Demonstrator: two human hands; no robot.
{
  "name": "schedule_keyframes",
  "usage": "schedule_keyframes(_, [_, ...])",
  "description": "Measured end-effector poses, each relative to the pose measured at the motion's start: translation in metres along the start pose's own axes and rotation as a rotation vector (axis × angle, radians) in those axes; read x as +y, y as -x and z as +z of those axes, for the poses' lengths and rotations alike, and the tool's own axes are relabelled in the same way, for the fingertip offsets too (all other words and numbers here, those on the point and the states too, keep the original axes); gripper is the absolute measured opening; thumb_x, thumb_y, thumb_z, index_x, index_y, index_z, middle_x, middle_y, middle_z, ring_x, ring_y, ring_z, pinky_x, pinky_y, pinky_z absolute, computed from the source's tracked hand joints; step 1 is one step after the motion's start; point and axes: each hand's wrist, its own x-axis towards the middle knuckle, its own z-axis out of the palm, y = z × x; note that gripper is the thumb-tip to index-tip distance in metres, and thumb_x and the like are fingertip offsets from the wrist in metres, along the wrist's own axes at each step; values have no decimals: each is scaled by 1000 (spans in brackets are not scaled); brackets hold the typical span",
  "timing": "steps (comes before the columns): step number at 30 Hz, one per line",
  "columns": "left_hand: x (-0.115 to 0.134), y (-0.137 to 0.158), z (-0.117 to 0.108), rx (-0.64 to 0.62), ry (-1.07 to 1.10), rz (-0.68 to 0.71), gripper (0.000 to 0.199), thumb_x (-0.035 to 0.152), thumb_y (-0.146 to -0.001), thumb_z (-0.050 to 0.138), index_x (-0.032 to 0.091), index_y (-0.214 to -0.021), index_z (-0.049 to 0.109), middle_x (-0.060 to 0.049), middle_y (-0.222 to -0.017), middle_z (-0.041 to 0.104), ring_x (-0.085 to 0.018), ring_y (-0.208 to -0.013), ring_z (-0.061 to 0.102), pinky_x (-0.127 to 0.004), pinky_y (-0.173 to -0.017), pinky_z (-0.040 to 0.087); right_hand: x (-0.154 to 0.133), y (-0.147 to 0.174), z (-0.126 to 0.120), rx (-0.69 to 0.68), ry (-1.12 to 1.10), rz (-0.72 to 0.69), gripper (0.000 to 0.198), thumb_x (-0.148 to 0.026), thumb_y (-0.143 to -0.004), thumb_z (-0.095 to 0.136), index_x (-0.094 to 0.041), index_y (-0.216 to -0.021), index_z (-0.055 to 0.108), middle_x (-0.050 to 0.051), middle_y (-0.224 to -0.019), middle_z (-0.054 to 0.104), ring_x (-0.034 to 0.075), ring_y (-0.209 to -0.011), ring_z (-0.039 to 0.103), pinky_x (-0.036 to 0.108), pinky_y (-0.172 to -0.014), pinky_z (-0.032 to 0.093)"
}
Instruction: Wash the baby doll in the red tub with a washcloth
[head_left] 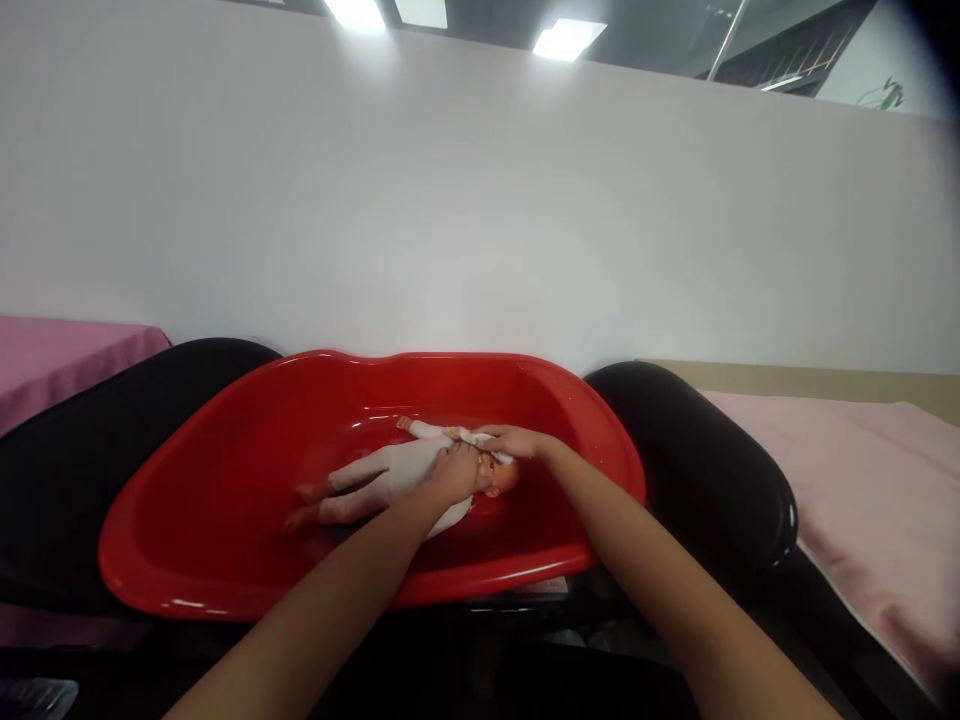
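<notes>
A baby doll [375,480] in a white suit lies on its back inside a red plastic tub [225,440], head toward the right, legs toward the left. My left hand [456,472] rests on the doll's chest and shoulder. My right hand [514,441] holds a small white cloth [480,438] against the doll's neck and upper arm, just above its face [499,482]. Both forearms reach in over the tub's near rim.
The tub sits on a black padded surface [705,470]. A pink cloth [52,360] covers a table at the left, and a pale pink sheet [877,500] lies at the right. A white wall [480,200] runs close behind the tub.
</notes>
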Motion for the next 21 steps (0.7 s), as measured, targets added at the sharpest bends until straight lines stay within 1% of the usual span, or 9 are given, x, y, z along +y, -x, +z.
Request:
schedule_keyframes(2, [-4,-7,5,-9,-12,0,60,47,-80,67,15,-130,54,-16,-137,57,-34,-130,51,-48,-106,40,3,-2,0,2,71,-16,41,-40,-84,67,-19,-119,67,5,-111,71,18,-95,63,32,-89,49])
schedule_keyframes(5, [-15,-11,12,11,15,48,66,52,-76,70,17,-130,53,-14,-137,56,-32,-131,50,-45,-109,38,7,-3,1,88,225,35,31,-40,-85,68,-17,-106,72,8,-103,73,22,-90,65,36,-91,49])
schedule_keyframes(7, [-21,-11,14,15,58,87,78,55,-73,72,18,-137,47,-13,-143,52,-31,-134,46,-44,-111,35,9,-3,0,157,299,154,36,-46,-86,68,-14,-102,73,12,-97,73,24,-80,66,40,-85,51])
schedule_keyframes(9, [-24,-8,14,18,91,112,87,56,-73,72,18,-144,39,-13,-148,47,-30,-136,44,-43,-112,32,9,0,-1,195,316,330,52,-56,-90,60,-10,-114,68,16,-94,73,26,-68,67,43,-75,53])
schedule_keyframes(10, [-24,-7,13,15,97,116,86,55,-74,72,18,-144,39,-13,-147,48,-31,-135,45,-43,-112,32,8,2,-3,203,309,409,59,-59,-93,53,-9,-122,65,18,-94,73,26,-65,67,43,-71,54])
schedule_keyframes(12, [-23,-4,9,-1,98,119,74,54,-74,73,18,-133,48,-12,-139,55,-31,-129,50,-42,-109,34,6,6,-6,217,310,502,67,-63,-96,42,-8,-128,60,19,-92,73,27,-67,68,41,-70,55])
schedule_keyframes(15, [-24,-3,5,-20,97,107,59,54,-72,74,19,-116,55,-11,-129,62,-30,-119,56,-41,-105,38,1,14,-10,190,359,474,68,-66,-97,36,-10,-124,64,17,-93,74,26,-80,70,35,-78,55])
schedule_keyframes(19, [-33,-4,7,-11,130,110,55,49,-79,68,17,-121,54,-12,-128,62,-30,-115,58,-41,-103,40,-8,19,-5,102,383,429,79,-72,-96,26,-10,-132,58,19,-105,73,26,-78,71,37,-79,56])
schedule_keyframes(21, [-36,-5,10,-10,141,139,59,51,-78,69,16,-124,53,-12,-129,61,-31,-118,57,-43,-105,40,-11,17,1,85,429,330,81,-74,-94,29,-8,-127,62,20,-114,71,26,-85,70,37,-83,55])
